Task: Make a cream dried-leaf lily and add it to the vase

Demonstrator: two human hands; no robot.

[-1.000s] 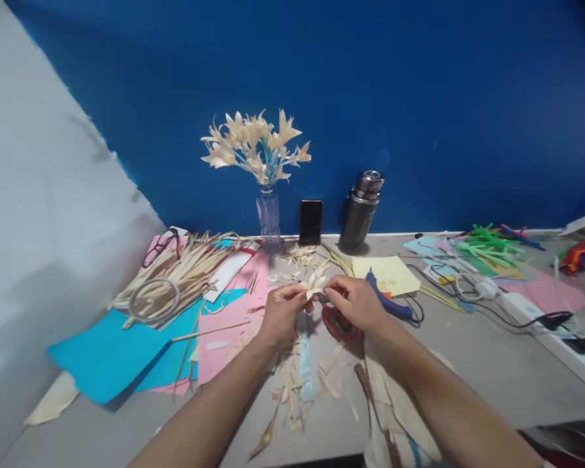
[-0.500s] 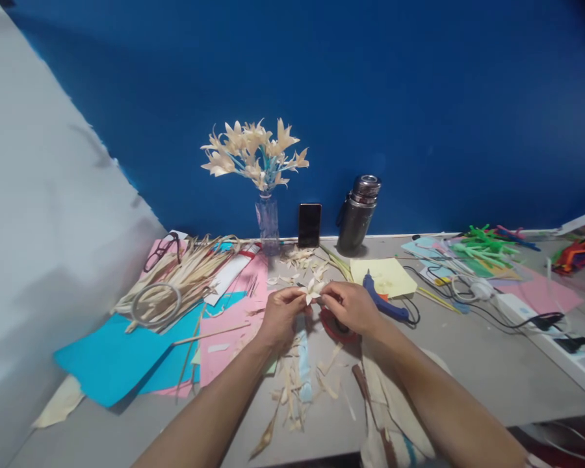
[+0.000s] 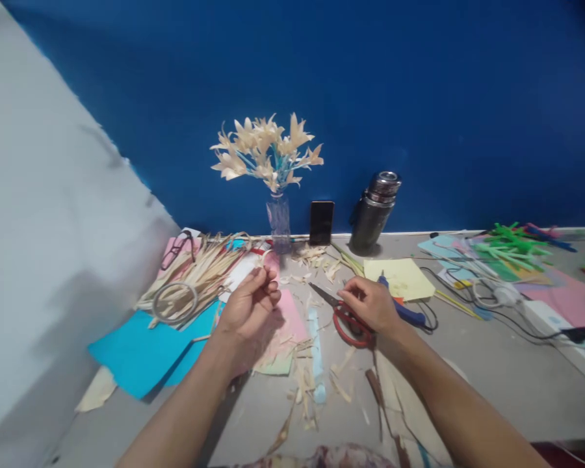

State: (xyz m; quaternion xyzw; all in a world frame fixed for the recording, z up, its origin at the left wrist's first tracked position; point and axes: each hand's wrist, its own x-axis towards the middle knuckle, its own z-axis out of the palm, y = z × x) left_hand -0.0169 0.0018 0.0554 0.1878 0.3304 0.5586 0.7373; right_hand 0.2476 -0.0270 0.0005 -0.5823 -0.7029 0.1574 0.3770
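Note:
My left hand [image 3: 251,305] is raised, turned palm up, with its fingers curled in. A pale husk flower [image 3: 262,257], only partly visible, shows at its thumb and fingertips. Over the handles of the red-handled scissors [image 3: 351,326], my right hand [image 3: 373,304] has its fingers bent together; whatever is between them is hidden. The scissors lie on the table with dark blades pointing away to the left. Pale husk scraps [image 3: 303,385] and a light blue strip [image 3: 316,357] lie between my forearms.
Husk flowers [image 3: 268,146] stand in a clear bottle [image 3: 279,224], beside a phone [image 3: 321,223] and a thermos [image 3: 374,214]. Dried husks [image 3: 199,273] and blue paper [image 3: 127,354] are at left. A blue glue gun [image 3: 407,313], cables and a power strip [image 3: 565,338] are at right.
My hands have moved apart. The left went left with the flower and turned palm up; the right let go of the flower and is over the scissors. The view shifted slightly.

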